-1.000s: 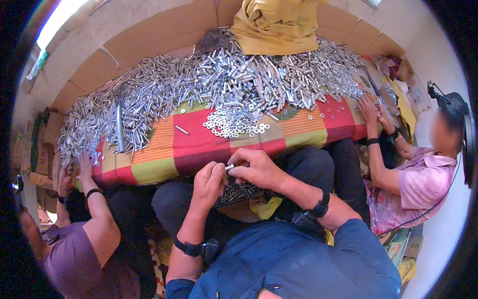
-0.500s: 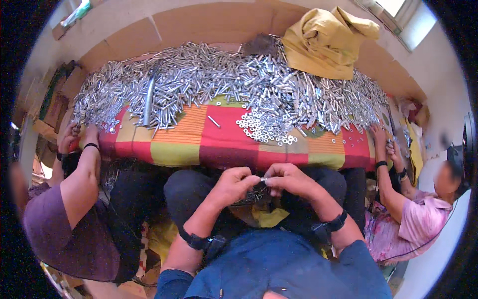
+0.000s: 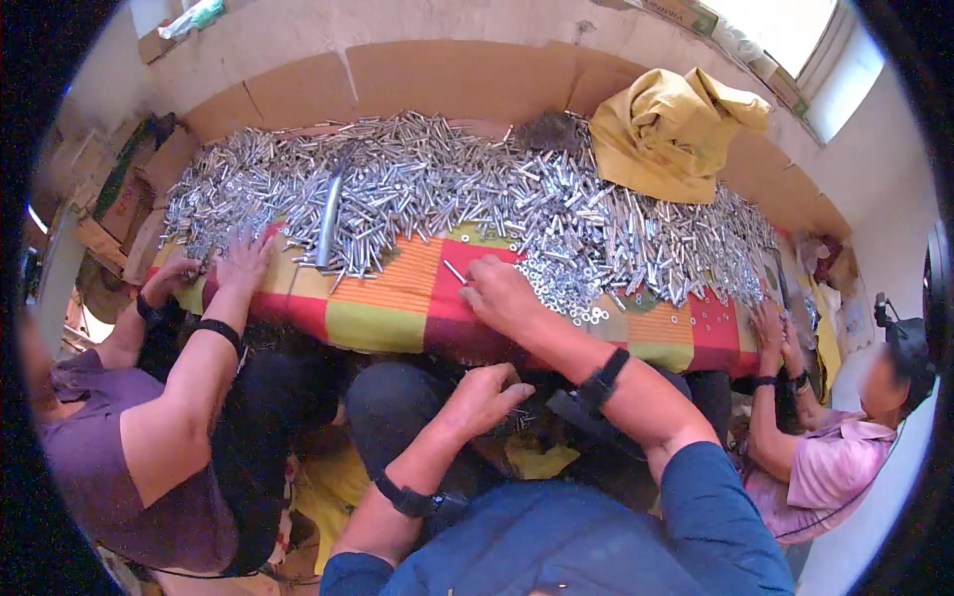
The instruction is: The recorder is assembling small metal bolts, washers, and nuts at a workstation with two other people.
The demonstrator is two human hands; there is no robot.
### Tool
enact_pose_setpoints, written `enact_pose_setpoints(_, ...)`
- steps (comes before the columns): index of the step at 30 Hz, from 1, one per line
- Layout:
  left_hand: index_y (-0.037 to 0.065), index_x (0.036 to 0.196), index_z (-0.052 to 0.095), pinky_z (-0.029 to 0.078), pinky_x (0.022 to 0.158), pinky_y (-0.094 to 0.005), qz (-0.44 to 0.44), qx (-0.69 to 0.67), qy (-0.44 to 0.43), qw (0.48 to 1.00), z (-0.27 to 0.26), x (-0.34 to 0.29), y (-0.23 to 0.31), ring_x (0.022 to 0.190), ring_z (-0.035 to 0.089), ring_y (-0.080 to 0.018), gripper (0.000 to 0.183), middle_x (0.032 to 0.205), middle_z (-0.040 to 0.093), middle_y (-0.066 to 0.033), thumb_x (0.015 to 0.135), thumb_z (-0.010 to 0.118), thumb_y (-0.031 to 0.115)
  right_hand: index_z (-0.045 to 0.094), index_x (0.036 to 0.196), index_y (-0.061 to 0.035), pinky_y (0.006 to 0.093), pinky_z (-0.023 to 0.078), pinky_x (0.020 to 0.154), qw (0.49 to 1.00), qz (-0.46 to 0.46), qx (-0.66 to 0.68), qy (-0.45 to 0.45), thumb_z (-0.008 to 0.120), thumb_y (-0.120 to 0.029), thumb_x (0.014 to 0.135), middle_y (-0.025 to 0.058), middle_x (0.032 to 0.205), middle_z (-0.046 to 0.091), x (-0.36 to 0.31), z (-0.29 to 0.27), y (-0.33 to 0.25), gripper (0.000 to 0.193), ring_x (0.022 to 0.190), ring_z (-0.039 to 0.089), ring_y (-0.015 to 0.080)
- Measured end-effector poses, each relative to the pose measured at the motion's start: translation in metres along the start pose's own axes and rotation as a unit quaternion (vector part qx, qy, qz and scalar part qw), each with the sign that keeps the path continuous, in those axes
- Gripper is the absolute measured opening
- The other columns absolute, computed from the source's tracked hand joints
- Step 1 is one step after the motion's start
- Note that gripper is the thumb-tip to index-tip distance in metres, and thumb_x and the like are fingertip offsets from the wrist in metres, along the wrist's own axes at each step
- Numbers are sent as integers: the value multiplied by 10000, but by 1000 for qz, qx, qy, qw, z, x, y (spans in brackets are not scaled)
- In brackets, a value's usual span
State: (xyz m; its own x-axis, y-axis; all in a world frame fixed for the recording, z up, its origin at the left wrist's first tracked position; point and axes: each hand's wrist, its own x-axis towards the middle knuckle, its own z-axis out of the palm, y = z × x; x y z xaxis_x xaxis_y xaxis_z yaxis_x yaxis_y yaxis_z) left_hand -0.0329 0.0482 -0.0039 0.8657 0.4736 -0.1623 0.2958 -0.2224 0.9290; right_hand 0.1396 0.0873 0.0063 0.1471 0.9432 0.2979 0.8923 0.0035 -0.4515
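One loose metal rod (image 3: pixel 454 271) lies on a red square of the cloth-covered desk (image 3: pixel 378 323), just beside the right hand (image 3: pixel 502 296), at ten o'clock from its fingers. Those fingers are bent and lowered toward the cloth; whether they grasp anything I cannot tell. The left hand (image 3: pixel 485 399) is at six o'clock from the right, below the desk's near edge and over the lap, its fingers loosely curled; I cannot tell whether something is pinched in them. The rod lies well apart from this hand, between eleven and twelve o'clock.

One cluster of washers (image 3: pixel 561 288) sits at three o'clock from the right hand, too crowded to count. One long heap of rods (image 3: pixel 417 169) spreads across twelve o'clock, far past counting. One thick metal tube (image 3: pixel 329 223) rests against it at ten o'clock, and one mustard cloth (image 3: pixel 666 134) lies bunched between one and two.

Two co-workers sit alongside: one in purple (image 3: pixel 139 467) toward eight o'clock, one in pink (image 3: pixel 840 467) toward four, each with two hands at the desk.
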Motion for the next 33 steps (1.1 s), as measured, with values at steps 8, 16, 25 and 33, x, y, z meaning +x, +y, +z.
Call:
enact_pose_setpoints(8, -39, 966, 691, 537, 753, -422, -11, -45, 9, 999, -12, -3, 4, 795, 703, -324, 334, 847, 701, -231, 898, 689, 289, 723, 838, 29, 535, 532, 757, 988, 68, -61, -122, 666, -173, 789, 297, 830, 676, 57, 29, 22, 216, 819, 682, 453)
enact_pose_setpoints(16, -4, 958, 668, 524, 607, -340, -35, -96, -13, 995, -20, -3, -1, 648, 641, -160, 297, 739, 663, -77, 943, 674, 293, 682, 963, 28, 540, 550, 823, 993, 92, -77, -14, 622, -135, 817, 278, 991, 686, 99, 18, 34, 227, 932, 677, 464)
enact_pose_setpoints(25, -27, 936, 661, 509, 565, -346, -11, -119, 9, 993, -20, -11, -3, 571, 633, -182, 326, 695, 663, -126, 944, 666, 299, 595, 976, -26, 537, 549, 722, 984, -38, -166, -50, 647, -88, 800, 228, 914, 667, 123, 28, 34, 193, 836, 671, 449)
enact_pose_setpoints(33, -33, 933, 663, 518, 614, -372, -4, -93, 10, 996, -25, -7, 1, 633, 656, -206, 329, 704, 666, -144, 940, 662, 295, 700, 957, -31, 485, 587, 769, 960, -47, -235, -145, 606, -102, 846, 190, 918, 726, 134, 22, 17, 162, 900, 716, 391)
